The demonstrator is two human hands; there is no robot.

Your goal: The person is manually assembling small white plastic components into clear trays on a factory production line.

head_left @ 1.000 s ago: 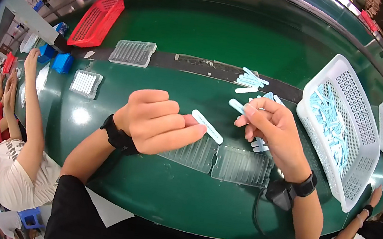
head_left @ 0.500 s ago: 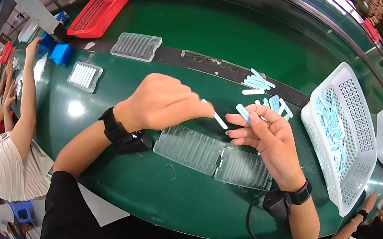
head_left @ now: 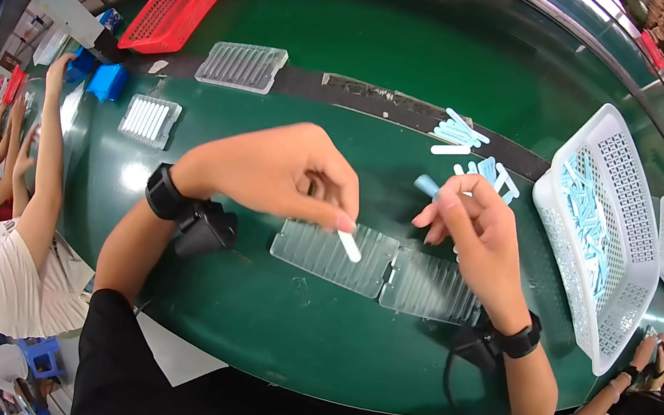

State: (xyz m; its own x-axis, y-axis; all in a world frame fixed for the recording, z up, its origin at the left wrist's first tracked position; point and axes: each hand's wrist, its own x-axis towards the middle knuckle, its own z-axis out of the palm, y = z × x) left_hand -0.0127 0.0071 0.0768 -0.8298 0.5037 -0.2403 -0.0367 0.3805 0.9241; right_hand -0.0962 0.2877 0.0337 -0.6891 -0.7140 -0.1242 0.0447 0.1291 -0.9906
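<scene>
My left hand (head_left: 294, 176) pinches one end of a white stick with rounded ends (head_left: 351, 247), over the left half of a clear plastic tray (head_left: 317, 252). That tray lies spread out in two hinged, grooved halves. My right hand (head_left: 479, 229) holds a light blue strip (head_left: 427, 186) between thumb and fingers, above the right half (head_left: 427, 290). Whether the strip is a film or a covered stick I cannot make out. Beyond my right hand lie loose blue and white sticks (head_left: 488, 171), with a second small heap (head_left: 457, 132) farther back.
A white basket (head_left: 554, 189) holding many blue sticks stands at the right. At the left are a filled clear case (head_left: 149, 121), blue boxes (head_left: 108, 81) and a red basket (head_left: 139, 33). Another clear tray (head_left: 241, 67) lies farther back. Co-workers sit on both sides.
My left hand has turned and lowered, bringing the white stick over the tray's left half. My right hand has shifted slightly right, still holding a blue strip.
</scene>
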